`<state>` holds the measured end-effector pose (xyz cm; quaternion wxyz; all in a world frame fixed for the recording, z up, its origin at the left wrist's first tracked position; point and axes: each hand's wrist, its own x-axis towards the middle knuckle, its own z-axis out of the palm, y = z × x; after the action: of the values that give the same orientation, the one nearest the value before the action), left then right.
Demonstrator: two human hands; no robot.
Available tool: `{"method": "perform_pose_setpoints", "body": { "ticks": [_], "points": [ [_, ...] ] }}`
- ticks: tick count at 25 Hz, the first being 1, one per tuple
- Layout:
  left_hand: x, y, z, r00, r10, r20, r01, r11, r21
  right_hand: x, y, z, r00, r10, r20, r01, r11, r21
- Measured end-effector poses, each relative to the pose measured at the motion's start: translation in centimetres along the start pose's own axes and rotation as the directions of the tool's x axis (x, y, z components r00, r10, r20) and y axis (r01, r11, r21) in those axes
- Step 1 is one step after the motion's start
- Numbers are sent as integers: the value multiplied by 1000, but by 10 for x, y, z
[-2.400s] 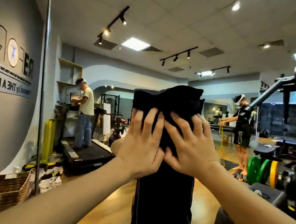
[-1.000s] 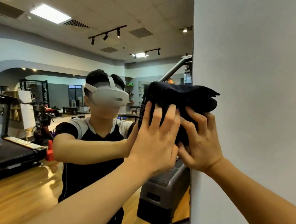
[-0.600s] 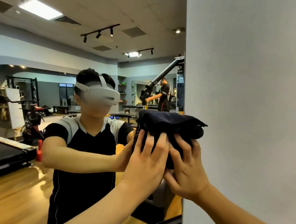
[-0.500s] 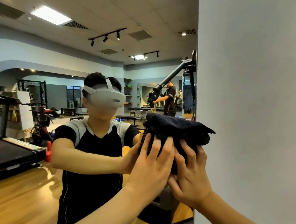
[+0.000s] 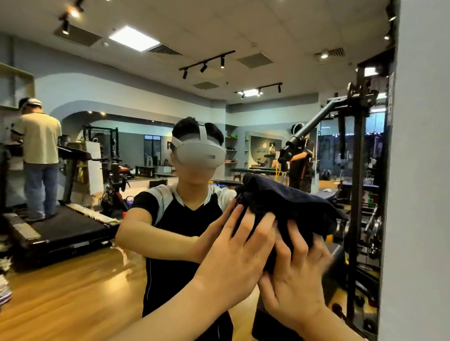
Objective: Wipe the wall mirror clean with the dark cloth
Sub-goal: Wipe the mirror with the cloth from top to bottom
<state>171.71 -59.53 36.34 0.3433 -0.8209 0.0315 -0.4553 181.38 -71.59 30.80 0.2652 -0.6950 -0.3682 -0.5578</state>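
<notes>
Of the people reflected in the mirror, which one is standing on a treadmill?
The person in the pale shirt and jeans at far left, back turned, on the black treadmill. The others stand on the floor.

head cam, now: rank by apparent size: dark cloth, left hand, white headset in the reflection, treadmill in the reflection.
1. Treadmill, largest in frame though far back in the reflection.
2. Dark cloth and left hand: look about alike; both sit close to the camera and the hands cover part of the cloth, so no ranking.
3. White headset, smallest.
</notes>
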Motion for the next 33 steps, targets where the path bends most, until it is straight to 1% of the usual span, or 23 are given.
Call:
{"method": "perform_pose_setpoints", "body": {
  "ticks": [5,10,13,17,21,23,27,33],
  "points": [
    [-36,-54,-12,1000,-24,-3,24,1000,1,20,-62,13,999,-25,-23,26,999,33],
    [-87,-125,-26,997,-71,-32,73,997,40,44,-144,31,995,-73,-65,78,994,80],
    [-122,-171,-34,994,-108,-32,110,989,98,59,-198,43,995,-95,-42,98,993,70],
    [-174,-229,-46,986,-166,-9,166,978,129,73,-271,57,988,-151,29,149,987,57],
    [-217,-274,-55,977,-213,16,207,961,183,84,-330,67,979,-194,62,189,979,70],
    [-235,-295,-59,972,-233,28,222,952,212,89,-355,72,973,-221,68,216,974,76],
    [-262,-327,-68,973,-230,23,218,945,242,95,-397,84,969,-236,69,230,969,91],
    [-292,-359,-76,961,-273,36,258,939,229,99,-442,92,964,-256,68,250,965,81]
  ]
}}
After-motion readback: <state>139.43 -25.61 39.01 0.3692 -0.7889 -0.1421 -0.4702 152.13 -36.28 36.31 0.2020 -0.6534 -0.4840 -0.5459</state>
